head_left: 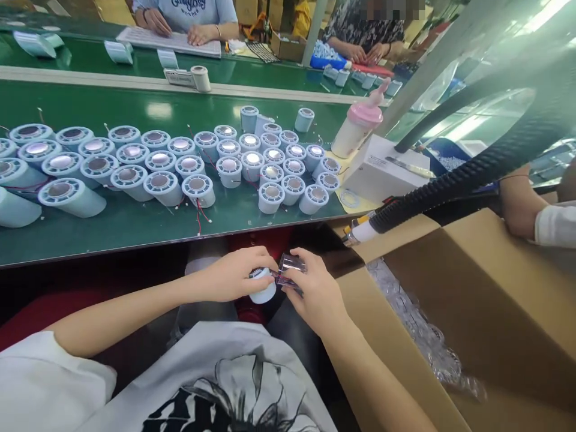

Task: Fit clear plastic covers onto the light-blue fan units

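In my left hand (240, 273) is a pale blue cylindrical housing (263, 289), held low in front of my lap with the fingers wrapped over it. My right hand (312, 288) grips a clear plastic cup-like piece (291, 264), its open side turned toward the housing. The two parts are side by side, almost touching, and a thin dark red wire seems to run between them. Fingers hide part of both pieces. Many similar pale blue housings (162, 187) stand on the green bench just beyond my hands, some with red wires trailing.
On my right an open cardboard box (405, 240) holds clear plastic pieces (416, 327). A black ribbed hose (441, 174) arches above it. A pink-capped bottle (357, 123) stands by a white box (382, 171). Co-workers' hands (180, 30) are across the belt (90, 99).
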Demonstrator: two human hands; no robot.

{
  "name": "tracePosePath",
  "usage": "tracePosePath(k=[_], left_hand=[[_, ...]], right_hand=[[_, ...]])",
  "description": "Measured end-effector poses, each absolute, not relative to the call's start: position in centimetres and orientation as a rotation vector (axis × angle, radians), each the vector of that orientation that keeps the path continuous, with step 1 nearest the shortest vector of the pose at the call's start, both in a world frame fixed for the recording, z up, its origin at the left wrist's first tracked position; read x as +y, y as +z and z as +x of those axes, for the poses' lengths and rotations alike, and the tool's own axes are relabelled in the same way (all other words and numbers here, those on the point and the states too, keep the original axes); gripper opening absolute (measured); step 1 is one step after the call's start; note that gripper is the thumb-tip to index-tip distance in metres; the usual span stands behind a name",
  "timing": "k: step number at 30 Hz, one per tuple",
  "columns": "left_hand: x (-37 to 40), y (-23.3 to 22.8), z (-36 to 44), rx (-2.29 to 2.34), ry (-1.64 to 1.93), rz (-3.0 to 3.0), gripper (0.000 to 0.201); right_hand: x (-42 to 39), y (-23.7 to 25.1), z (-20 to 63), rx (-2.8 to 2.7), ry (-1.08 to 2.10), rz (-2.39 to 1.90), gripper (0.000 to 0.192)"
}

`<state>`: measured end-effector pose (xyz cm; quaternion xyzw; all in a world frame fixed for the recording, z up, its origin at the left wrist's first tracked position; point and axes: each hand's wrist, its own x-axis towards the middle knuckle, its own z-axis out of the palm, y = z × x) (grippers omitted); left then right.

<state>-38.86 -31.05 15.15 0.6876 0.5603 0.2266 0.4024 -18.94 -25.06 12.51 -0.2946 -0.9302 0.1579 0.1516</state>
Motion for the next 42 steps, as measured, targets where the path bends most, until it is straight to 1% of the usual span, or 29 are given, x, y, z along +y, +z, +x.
tracePosePath(k=[2, 3, 4, 7, 9, 13, 16, 18, 20, 21, 23, 24, 25, 27, 29, 33, 42], left_hand=[[-31.3, 14.9, -38.6, 1.468, 0.624, 1.78, 0.02], [-31.4, 14.7, -38.6, 1.471, 0.672, 1.77, 0.021], [-31.5, 14.4, -38.5, 1.462, 0.731, 1.752, 0.026], [-31.5, 13.4, -38.7, 1.437, 0.861, 1.687, 0.054], [-31.5, 12.7, -38.8, 1.425, 0.876, 1.696, 0.064], [-31.6, 11.8, -38.7, 1.289, 0.885, 1.743, 0.066], [-31.9, 11.8, -38.2, 1.114, 0.881, 1.501, 0.067], [-32.1, 12.0, -38.0, 1.057, 0.894, 1.302, 0.066], [-32.3, 12.4, -37.9, 1.027, 0.931, 1.164, 0.064], [-32.4, 12.5, -37.8, 1.012, 0.953, 1.115, 0.063], [-32.5, 12.7, -37.9, 0.981, 0.978, 1.044, 0.06], [-32.6, 12.8, -37.9, 0.967, 0.978, 1.027, 0.059], [-32.6, 12.8, -38.0, 0.956, 0.969, 1.023, 0.06], [-32.7, 12.9, -38.1, 0.943, 0.948, 1.055, 0.063], [-32.8, 13.1, -38.2, 0.944, 0.938, 1.122, 0.068], [-32.9, 13.7, -38.5, 0.976, 0.92, 1.265, 0.075], [-33.3, 13.8, -38.6, 1.01, 0.923, 1.399, 0.076]], right_hand=[[-25.1, 12.5, -18.7, -2.624, 0.741, -0.853, 0.011], [-25.1, 12.5, -18.6, -2.57, 0.895, -0.848, 0.011], [-25.1, 12.7, -18.5, -2.498, 1.043, -0.845, 0.012], [-25.2, 13.2, -18.2, -2.193, 1.391, -0.89, 0.015], [-25.2, 13.5, -18.0, -2.01, 1.528, -0.943, 0.021], [-24.8, 13.8, -17.9, -1.715, 1.713, -1.042, 0.028], [-24.5, 13.9, -17.9, -1.479, 1.861, -1.119, 0.03], [-24.4, 13.9, -17.7, -1.441, 1.908, -1.071, 0.027], [-24.5, 13.8, -17.4, -1.614, 1.837, -0.908, 0.016], [-24.6, 13.7, -17.2, -1.76, 1.738, -0.817, 0.017], [-24.9, 13.5, -16.8, -2.044, 1.464, -0.678, 0.036], [-25.0, 13.5, -16.6, -2.142, 1.34, -0.64, 0.042], [-25.0, 13.5, -16.4, -2.202, 1.254, -0.616, 0.042], [-25.1, 13.6, -16.0, -2.248, 1.21, -0.592, 0.042], [-25.2, 13.8, -15.9, -2.231, 1.273, -0.595, 0.043], [-25.3, 14.1, -15.8, -2.114, 1.502, -0.641, 0.043], [-25.6, 14.5, -16.2, -1.841, 1.896, -0.742, 0.039]])
